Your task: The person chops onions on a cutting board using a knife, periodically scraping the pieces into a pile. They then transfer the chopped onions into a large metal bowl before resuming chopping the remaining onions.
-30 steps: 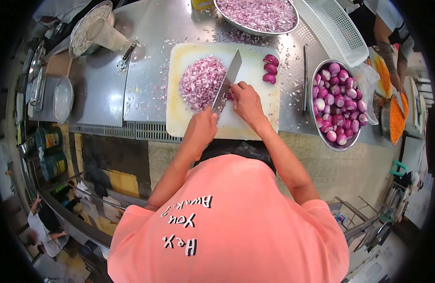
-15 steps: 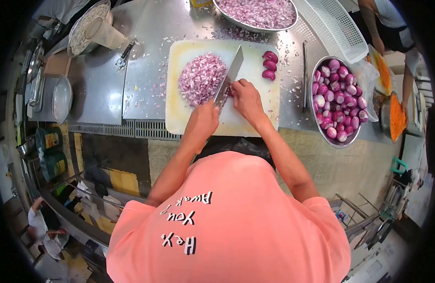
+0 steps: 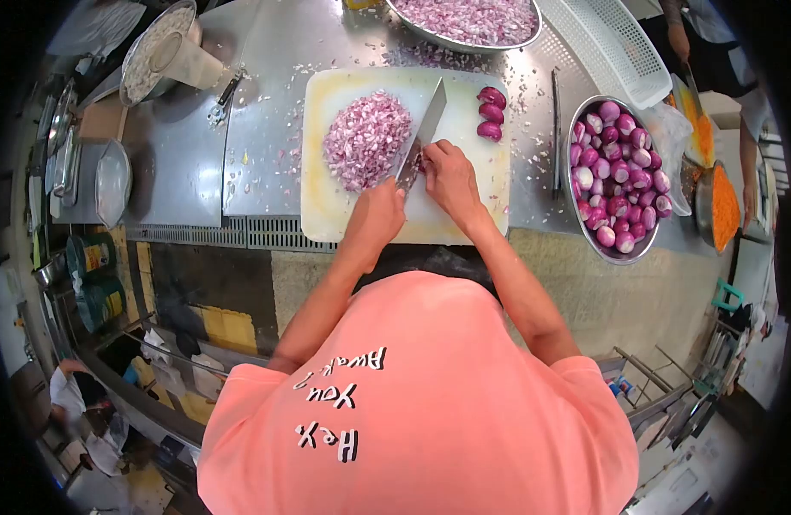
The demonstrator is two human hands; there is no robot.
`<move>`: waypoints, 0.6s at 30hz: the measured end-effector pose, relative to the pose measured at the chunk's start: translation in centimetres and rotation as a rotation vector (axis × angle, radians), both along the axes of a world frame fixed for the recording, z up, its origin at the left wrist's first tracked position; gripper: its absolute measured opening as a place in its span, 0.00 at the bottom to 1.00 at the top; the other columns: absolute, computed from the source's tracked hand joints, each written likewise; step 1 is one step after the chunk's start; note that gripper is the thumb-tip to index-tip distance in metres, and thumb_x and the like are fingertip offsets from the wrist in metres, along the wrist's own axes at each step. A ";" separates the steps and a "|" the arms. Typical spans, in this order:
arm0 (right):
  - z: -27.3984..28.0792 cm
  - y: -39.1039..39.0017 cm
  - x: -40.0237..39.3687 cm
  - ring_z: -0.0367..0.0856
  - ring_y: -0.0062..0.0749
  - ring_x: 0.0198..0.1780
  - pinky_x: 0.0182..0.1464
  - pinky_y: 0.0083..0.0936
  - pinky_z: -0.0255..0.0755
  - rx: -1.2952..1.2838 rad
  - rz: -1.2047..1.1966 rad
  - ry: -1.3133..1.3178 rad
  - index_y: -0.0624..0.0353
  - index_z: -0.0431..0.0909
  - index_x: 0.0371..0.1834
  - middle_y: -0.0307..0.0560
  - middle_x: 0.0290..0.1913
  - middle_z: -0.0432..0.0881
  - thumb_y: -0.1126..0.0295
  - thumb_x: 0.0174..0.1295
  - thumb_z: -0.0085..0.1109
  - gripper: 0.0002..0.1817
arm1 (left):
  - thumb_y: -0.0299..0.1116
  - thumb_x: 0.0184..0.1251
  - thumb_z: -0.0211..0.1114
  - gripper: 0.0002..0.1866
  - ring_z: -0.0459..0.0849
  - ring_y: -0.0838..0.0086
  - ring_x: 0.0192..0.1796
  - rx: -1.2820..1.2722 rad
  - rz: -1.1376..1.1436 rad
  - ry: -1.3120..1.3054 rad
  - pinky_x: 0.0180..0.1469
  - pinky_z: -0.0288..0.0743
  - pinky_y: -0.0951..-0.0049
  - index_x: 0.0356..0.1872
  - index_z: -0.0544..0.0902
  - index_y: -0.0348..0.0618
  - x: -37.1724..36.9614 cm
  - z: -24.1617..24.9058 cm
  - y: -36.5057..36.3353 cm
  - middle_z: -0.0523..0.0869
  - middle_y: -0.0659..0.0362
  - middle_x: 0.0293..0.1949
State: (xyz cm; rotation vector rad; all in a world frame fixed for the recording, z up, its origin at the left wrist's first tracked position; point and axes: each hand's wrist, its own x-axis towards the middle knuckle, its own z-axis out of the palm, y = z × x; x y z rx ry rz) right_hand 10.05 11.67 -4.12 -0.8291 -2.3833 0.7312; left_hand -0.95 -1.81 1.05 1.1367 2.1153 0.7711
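Note:
My left hand point(image 3: 377, 213) is closed round the handle of a broad kitchen knife point(image 3: 431, 112), whose blade slants away from me over the white cutting board point(image 3: 331, 219). Beside the blade, my right hand point(image 3: 452, 178) has its fingers bent and pressed together on a piece of red onion, mostly hidden beneath them. Left of the knife lies a heap of finely chopped red onion point(image 3: 367, 139). A few peeled onion pieces point(image 3: 491, 114) line up at the board's upper right.
A metal bowl point(image 3: 574, 202) of whole peeled red onions stands right of the board. Behind it are a bowl point(image 3: 447, 43) of chopped onion and a white perforated basket point(image 3: 614, 51). A small knife point(image 3: 231, 88) lies left. Another person's arm point(image 3: 747, 163) shows right, near an orange-filled bowl point(image 3: 723, 210).
The knife has shifted slightly to the right with my left hand, and my right hand has edged right too. The other person's hand at the right has moved.

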 end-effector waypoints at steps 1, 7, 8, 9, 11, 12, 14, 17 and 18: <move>0.0 0.1 0.1 0.78 0.53 0.39 0.42 0.43 0.74 0.004 -0.001 -0.001 0.62 0.78 0.36 0.54 0.35 0.78 0.81 0.55 0.57 0.07 | 0.33 0.73 0.55 0.12 0.80 0.36 0.37 -0.013 -0.023 0.004 0.36 0.70 0.48 0.38 0.74 0.31 -0.1 0.7 0.1 0.79 0.35 0.27; 0.0 -0.3 0.2 0.77 0.53 0.39 0.42 0.43 0.73 -0.007 -0.012 0.018 0.62 0.77 0.36 0.53 0.35 0.78 0.80 0.55 0.57 0.06 | 0.32 0.72 0.55 0.12 0.80 0.37 0.35 -0.017 -0.006 0.010 0.35 0.70 0.48 0.37 0.75 0.30 0.8 -1.1 0.8 0.79 0.35 0.26; -0.1 -0.2 0.1 0.77 0.53 0.39 0.41 0.43 0.73 -0.013 -0.007 0.030 0.62 0.77 0.36 0.54 0.35 0.77 0.80 0.55 0.57 0.06 | 0.32 0.72 0.55 0.12 0.80 0.37 0.35 -0.014 -0.004 0.010 0.35 0.70 0.48 0.37 0.75 0.30 0.5 -1.2 0.5 0.79 0.35 0.26; -0.2 0.0 0.2 0.77 0.54 0.39 0.41 0.44 0.73 -0.018 -0.004 0.039 0.62 0.77 0.35 0.54 0.34 0.77 0.80 0.55 0.57 0.05 | 0.32 0.73 0.55 0.12 0.80 0.37 0.35 -0.021 -0.014 0.001 0.35 0.70 0.48 0.37 0.75 0.30 0.1 0.4 0.3 0.79 0.35 0.26; -0.4 -0.1 0.4 0.77 0.54 0.39 0.41 0.44 0.73 -0.012 -0.015 0.057 0.63 0.77 0.35 0.54 0.34 0.77 0.80 0.55 0.57 0.05 | 0.32 0.73 0.54 0.12 0.80 0.37 0.35 -0.033 -0.029 -0.002 0.35 0.70 0.49 0.37 0.75 0.30 0.2 1.3 0.0 0.79 0.35 0.26; -0.3 -0.2 0.2 0.77 0.54 0.38 0.41 0.44 0.73 -0.009 -0.026 0.077 0.63 0.77 0.35 0.54 0.34 0.77 0.81 0.56 0.57 0.05 | 0.32 0.73 0.54 0.12 0.80 0.37 0.35 -0.030 -0.018 0.010 0.35 0.70 0.49 0.37 0.75 0.30 0.6 0.9 -0.2 0.79 0.35 0.26; -0.2 -0.3 0.4 0.77 0.54 0.39 0.41 0.43 0.73 -0.016 -0.030 0.065 0.63 0.77 0.35 0.54 0.35 0.77 0.81 0.56 0.57 0.05 | 0.32 0.72 0.54 0.12 0.80 0.38 0.34 -0.037 -0.007 0.016 0.35 0.70 0.49 0.37 0.75 0.29 1.0 -0.4 -0.3 0.79 0.35 0.26; -0.2 -0.1 0.7 0.78 0.53 0.40 0.42 0.42 0.74 -0.043 -0.025 0.068 0.63 0.78 0.35 0.54 0.36 0.79 0.80 0.56 0.58 0.04 | 0.32 0.72 0.54 0.12 0.80 0.39 0.34 0.049 -0.039 0.046 0.34 0.69 0.48 0.37 0.75 0.30 0.4 -0.8 0.8 0.79 0.36 0.25; -0.3 -0.1 1.0 0.79 0.53 0.40 0.43 0.42 0.74 -0.076 -0.029 0.080 0.64 0.79 0.35 0.53 0.37 0.79 0.80 0.57 0.58 0.04 | 0.31 0.72 0.55 0.11 0.80 0.39 0.34 0.037 -0.044 0.054 0.34 0.70 0.48 0.39 0.76 0.30 0.1 0.6 0.5 0.79 0.36 0.25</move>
